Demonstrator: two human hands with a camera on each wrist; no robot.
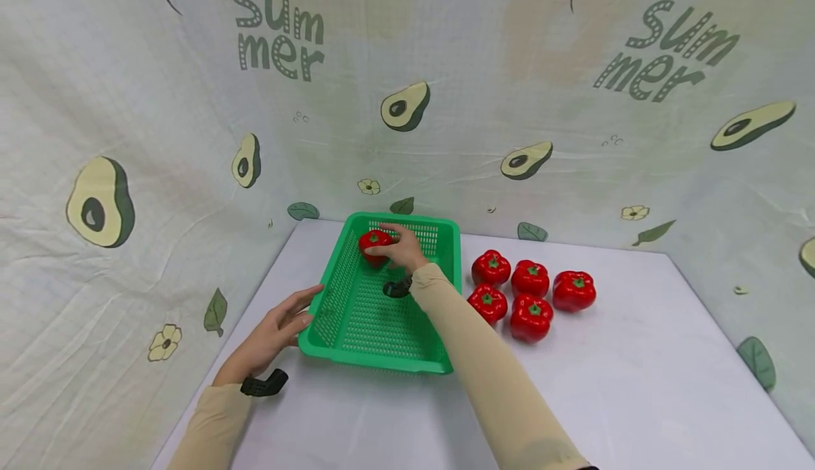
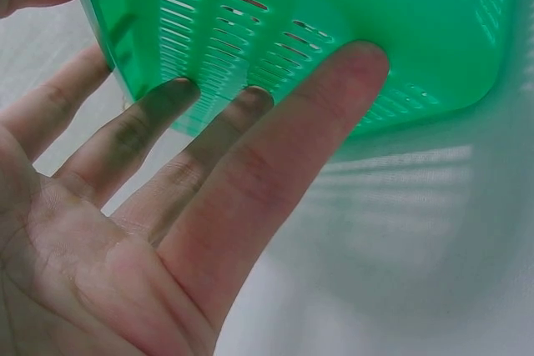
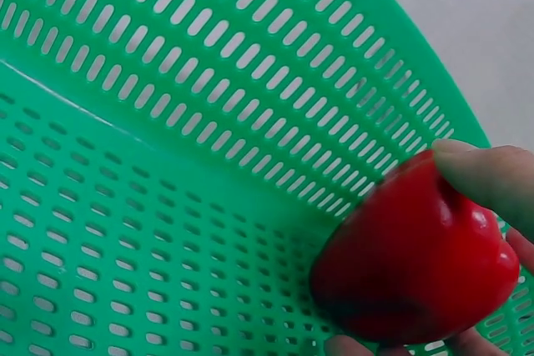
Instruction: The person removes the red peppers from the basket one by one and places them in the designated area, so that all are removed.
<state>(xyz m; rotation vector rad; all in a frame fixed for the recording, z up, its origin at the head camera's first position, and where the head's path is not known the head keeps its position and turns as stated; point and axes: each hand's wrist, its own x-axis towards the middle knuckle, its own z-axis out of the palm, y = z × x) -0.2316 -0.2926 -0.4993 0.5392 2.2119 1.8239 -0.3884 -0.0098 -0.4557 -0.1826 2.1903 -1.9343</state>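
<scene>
Inside the green plastic basket, my right hand grips a red bell pepper near the back left corner. The right wrist view shows that bell pepper against the slotted wall, with the thumb on one side and fingertips beneath it. My left hand touches the basket's left side from outside. Up close in the left wrist view, its fingers reach out nearly straight against the perforated wall.
Several red bell peppers stand grouped on the white table, right of the basket. Behind and to the left hangs a pale cloth printed with avocados. Dark bands with small devices sit at both wrists.
</scene>
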